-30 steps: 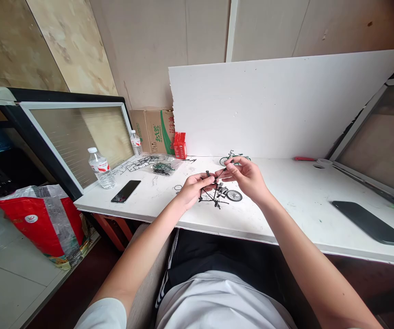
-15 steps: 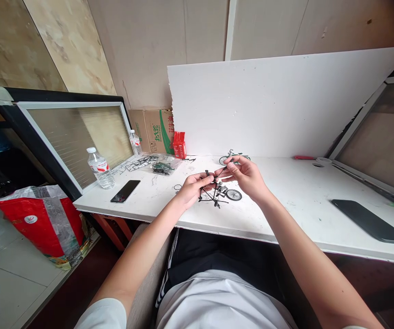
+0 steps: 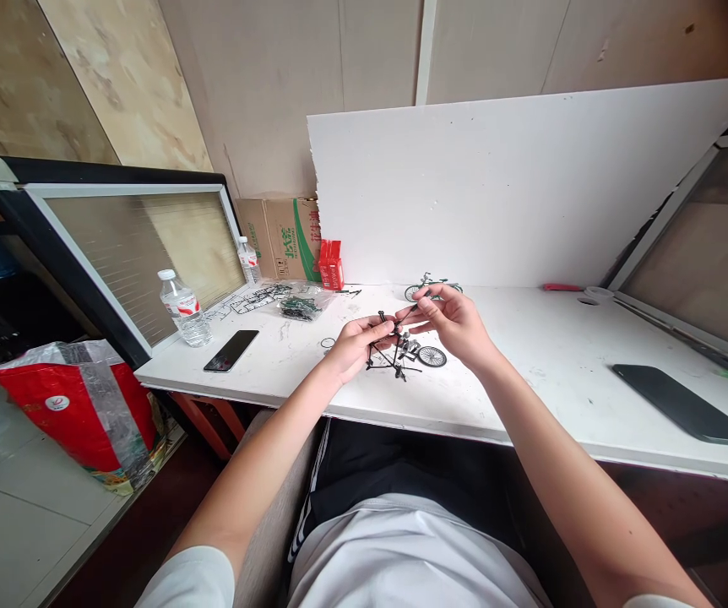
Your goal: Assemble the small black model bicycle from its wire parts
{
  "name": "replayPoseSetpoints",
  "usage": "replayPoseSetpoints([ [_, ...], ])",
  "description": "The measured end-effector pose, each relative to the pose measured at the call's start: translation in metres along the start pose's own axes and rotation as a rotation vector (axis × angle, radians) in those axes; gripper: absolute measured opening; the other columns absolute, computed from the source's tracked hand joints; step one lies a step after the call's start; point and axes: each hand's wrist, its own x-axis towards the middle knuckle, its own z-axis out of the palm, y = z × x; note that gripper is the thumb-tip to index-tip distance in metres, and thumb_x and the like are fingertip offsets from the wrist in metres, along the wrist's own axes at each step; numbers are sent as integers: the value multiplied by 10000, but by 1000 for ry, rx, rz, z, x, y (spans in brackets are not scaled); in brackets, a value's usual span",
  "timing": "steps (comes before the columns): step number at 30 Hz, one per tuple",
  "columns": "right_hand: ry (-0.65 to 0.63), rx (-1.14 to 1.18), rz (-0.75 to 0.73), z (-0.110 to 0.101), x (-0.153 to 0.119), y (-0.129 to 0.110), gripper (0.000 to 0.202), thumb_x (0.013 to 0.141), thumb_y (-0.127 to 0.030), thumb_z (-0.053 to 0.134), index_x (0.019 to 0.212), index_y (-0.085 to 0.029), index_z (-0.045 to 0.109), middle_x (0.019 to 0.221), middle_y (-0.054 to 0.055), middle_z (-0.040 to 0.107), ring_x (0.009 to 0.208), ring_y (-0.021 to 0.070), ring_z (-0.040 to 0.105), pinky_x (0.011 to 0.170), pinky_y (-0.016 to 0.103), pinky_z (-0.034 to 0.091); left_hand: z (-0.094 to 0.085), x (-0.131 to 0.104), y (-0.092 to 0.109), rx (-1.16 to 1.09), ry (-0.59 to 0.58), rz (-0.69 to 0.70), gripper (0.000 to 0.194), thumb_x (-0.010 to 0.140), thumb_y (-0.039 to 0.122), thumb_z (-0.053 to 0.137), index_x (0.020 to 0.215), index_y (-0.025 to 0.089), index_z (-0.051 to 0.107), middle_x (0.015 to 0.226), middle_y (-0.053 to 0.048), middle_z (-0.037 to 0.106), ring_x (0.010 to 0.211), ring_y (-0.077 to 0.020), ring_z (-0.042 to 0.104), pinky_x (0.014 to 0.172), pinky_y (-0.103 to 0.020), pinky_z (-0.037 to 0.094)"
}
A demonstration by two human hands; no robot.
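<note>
My left hand [image 3: 356, 344] pinches a small black bicycle frame [image 3: 395, 365], held just above the white table. My right hand [image 3: 451, 319] is closed on a thin dark tool [image 3: 413, 311], which looks like a small screwdriver, its lower end at the upper part of the frame. Right behind the frame lies a wheel [image 3: 431, 356] with spokes, next to small grey parts. A finished-looking miniature bicycle [image 3: 427, 285] stands farther back, partly covered by my right hand. Where exactly the tool meets the frame is too small to tell.
On the table [image 3: 547, 371] lie a phone [image 3: 231, 350], a larger dark phone-like slab [image 3: 687, 405], a bag of parts [image 3: 301, 307] and black part sprues [image 3: 253, 299]. Two water bottles [image 3: 185, 311] [image 3: 248, 260], a red box [image 3: 331, 264] and a carton [image 3: 285, 239] stand at the left and back.
The view has shifted very slightly. Both hands keep nearly the same pose, with the frame and the thin tool still between them.
</note>
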Motion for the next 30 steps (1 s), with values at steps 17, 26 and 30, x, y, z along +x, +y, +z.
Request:
replayPoseSetpoints([
  [17, -20, -24, -9, -1, -1, -2, 445, 946, -656, 686, 1092, -241, 616, 1012, 86, 816, 919, 249, 803, 783, 413, 690, 1, -2, 1, -16, 2, -1, 312, 750, 322, 938, 978, 149, 814, 1057, -73, 757, 968, -176, 674, 955, -335, 493],
  [26, -29, -15, -11, -1, -1, -1, 510, 905, -707, 700, 1104, -241, 638, 1010, 89, 809, 965, 265, 796, 801, 440, 695, -2, 1, -2, 16, 20, -5, 326, 735, 345, 948, 950, 148, 802, 1044, -75, 764, 952, -173, 685, 934, -323, 514],
  [30, 8, -17, -3, 0, -1, -3, 528, 863, -712, 742, 1069, -232, 660, 1055, 102, 795, 967, 271, 793, 749, 419, 701, -1, 1, -1, 14, 22, 0, 347, 726, 350, 953, 963, 146, 803, 1041, -80, 765, 956, -178, 688, 930, -321, 522],
])
